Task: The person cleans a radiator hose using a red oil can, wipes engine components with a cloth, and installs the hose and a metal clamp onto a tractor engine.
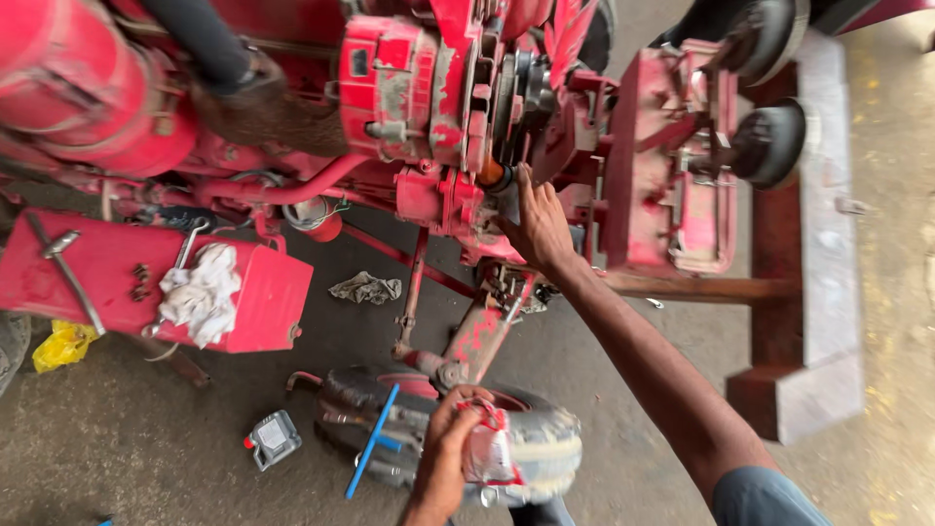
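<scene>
A red tractor engine (pixel 419 97) fills the top of the head view. My right hand (pixel 539 226) reaches up to it, fingers spread and pressed on the engine's lower front beside a pulley and an orange part (pixel 495 175). My left hand (pixel 450 438) is low in the middle, closed around a crumpled red-and-white packet (pixel 487 450) held over a small front tyre (pixel 531 443).
A red metal panel (pixel 263 292) on the left carries a white rag (pixel 202 292), a wrench (pixel 63 268) and small bolts. On the concrete floor lie a grey rag (pixel 365 288), a blue bar (pixel 372 440), a small grey can (pixel 273 438) and a yellow bag (pixel 60 346). A red stand (pixel 799 292) is right.
</scene>
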